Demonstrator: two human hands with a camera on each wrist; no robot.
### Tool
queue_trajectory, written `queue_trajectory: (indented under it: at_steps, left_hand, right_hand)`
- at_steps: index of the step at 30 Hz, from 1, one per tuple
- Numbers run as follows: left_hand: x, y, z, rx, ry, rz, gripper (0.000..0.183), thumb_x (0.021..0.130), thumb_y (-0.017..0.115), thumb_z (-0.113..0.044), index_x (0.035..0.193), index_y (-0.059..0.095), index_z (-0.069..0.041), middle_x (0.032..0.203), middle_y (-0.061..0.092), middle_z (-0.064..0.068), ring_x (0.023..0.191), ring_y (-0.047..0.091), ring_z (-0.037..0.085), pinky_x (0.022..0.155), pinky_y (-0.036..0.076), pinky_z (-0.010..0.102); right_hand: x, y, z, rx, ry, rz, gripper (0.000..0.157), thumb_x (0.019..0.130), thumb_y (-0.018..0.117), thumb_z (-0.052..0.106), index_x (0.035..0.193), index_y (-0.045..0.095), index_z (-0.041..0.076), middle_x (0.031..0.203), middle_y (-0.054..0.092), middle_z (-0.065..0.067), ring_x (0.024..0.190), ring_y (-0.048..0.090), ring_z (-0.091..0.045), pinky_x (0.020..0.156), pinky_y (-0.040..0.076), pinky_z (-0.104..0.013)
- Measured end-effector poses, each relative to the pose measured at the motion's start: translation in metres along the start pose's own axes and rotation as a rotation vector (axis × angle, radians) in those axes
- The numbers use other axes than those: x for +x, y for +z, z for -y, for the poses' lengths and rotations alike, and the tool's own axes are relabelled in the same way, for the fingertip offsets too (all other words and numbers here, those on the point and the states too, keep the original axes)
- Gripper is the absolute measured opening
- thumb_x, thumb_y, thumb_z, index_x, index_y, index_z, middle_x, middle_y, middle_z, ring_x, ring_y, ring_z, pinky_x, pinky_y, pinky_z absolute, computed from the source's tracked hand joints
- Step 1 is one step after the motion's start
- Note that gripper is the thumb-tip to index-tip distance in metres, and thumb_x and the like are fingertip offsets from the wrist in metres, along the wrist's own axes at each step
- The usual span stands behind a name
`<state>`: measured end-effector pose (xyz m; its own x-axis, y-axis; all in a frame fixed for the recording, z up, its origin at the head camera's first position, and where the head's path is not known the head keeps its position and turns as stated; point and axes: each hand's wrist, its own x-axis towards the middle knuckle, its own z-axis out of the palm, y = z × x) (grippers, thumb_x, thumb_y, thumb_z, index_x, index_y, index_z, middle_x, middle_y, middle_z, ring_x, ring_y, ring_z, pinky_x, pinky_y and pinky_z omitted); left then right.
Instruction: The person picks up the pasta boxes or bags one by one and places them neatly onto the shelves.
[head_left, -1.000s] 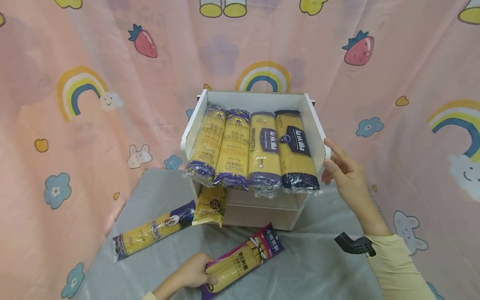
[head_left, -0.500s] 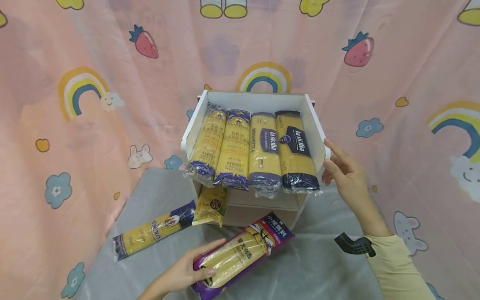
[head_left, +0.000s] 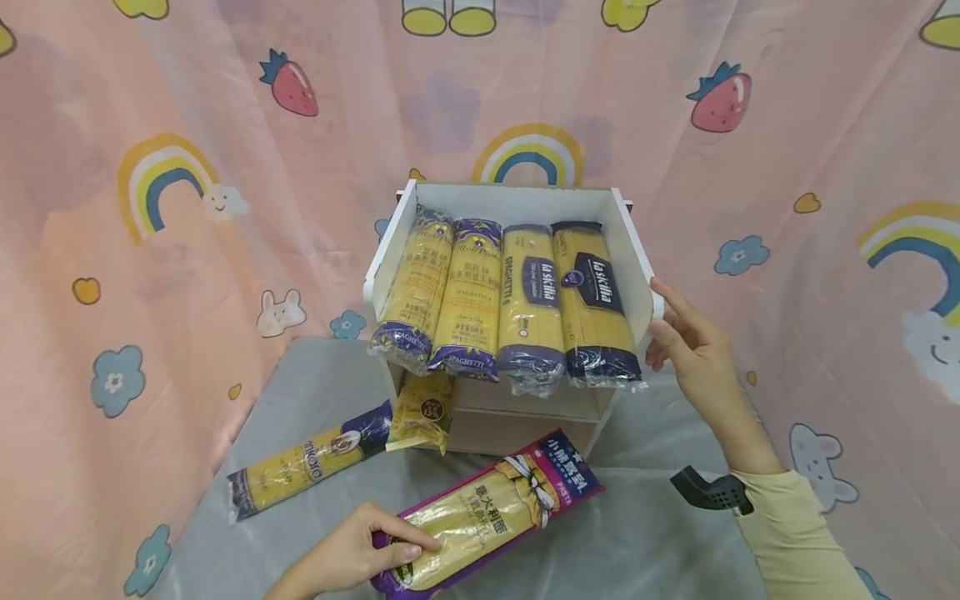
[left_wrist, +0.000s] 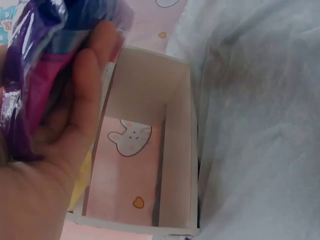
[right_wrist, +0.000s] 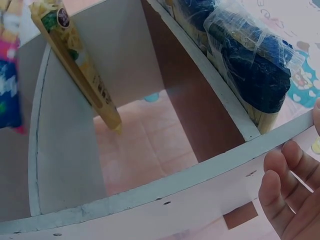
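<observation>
My left hand (head_left: 345, 546) grips the near end of a purple-edged pasta packet (head_left: 487, 521), thumb on top. In the head view the packet slants up to the right in front of a white shelf unit (head_left: 636, 258). The left wrist view shows the packet's purple wrapper (left_wrist: 45, 75) against the palm, its far part cut off. My right hand (head_left: 693, 358) touches the right side panel of the unit, index fingertip and thumb at its front edge, other fingers loosely bent along the outside. Four-abreast rows aside, several spaghetti packs (head_left: 468, 292) lie side by side on the top shelf.
A yellow pasta bag (head_left: 422, 412) sticks out of the lower shelf on the left. Beside it an ankara pasta packet (head_left: 307, 467) lies on the grey cloth (head_left: 637, 533). A pink patterned curtain (head_left: 225, 275) hangs behind.
My left hand has raised the purple-edged packet from the cloth and turned its printed face up, its far end moving right. My right hand stays at the side panel.
</observation>
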<state>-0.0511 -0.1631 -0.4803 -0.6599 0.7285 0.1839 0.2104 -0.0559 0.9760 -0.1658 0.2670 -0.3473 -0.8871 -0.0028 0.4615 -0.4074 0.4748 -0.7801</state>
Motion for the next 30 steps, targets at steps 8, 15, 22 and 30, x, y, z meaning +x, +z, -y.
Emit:
queue_trajectory:
  at_steps: [8,15,22,30]
  left_hand:
    - [0.006,0.002,-0.005,0.087,0.016,-0.184,0.026,0.098,0.057,-0.002,0.119,0.071,-0.001,0.117,0.073,0.011,0.104,0.070,0.005,0.084,0.059,0.024]
    - [0.014,0.010,0.003,0.102,-0.010,-0.311,0.027,0.098,0.057,-0.003,0.122,0.069,0.000,0.119,0.072,0.015,0.051,0.037,-0.007,0.045,0.043,0.019]
    - [0.021,0.019,0.007,0.215,-0.064,-0.282,0.059,0.084,0.078,-0.018,0.139,0.058,-0.016,0.140,0.061,0.005,0.118,0.061,0.001,0.096,0.050,0.018]
    - [0.036,0.032,0.015,0.442,0.091,-0.429,0.054,0.079,0.082,-0.024,0.130,0.066,-0.013,0.112,0.075,0.009,0.085,0.061,-0.004,0.068,0.053,0.015]
  right_hand:
    - [0.000,0.000,0.000,0.003,-0.008,-0.002,0.050,0.101,0.055,0.013,0.149,0.046,0.025,0.082,0.059,0.016,0.061,0.059,-0.007,0.056,0.052,-0.018]
    - [-0.001,0.000,0.001,-0.004,0.008,-0.005,0.050,0.102,0.055,0.014,0.149,0.046,0.027,0.083,0.059,0.015,0.062,0.059,-0.007,0.057,0.053,-0.018]
    - [-0.001,0.000,0.003,-0.008,0.012,-0.006,0.050,0.102,0.055,0.015,0.149,0.045,0.027,0.086,0.061,0.017,0.063,0.059,-0.007,0.057,0.053,-0.018]
    - [-0.001,0.000,0.003,-0.010,0.005,-0.010,0.050,0.101,0.055,0.014,0.149,0.046,0.026,0.082,0.059,0.015,0.062,0.059,-0.007,0.057,0.053,-0.018]
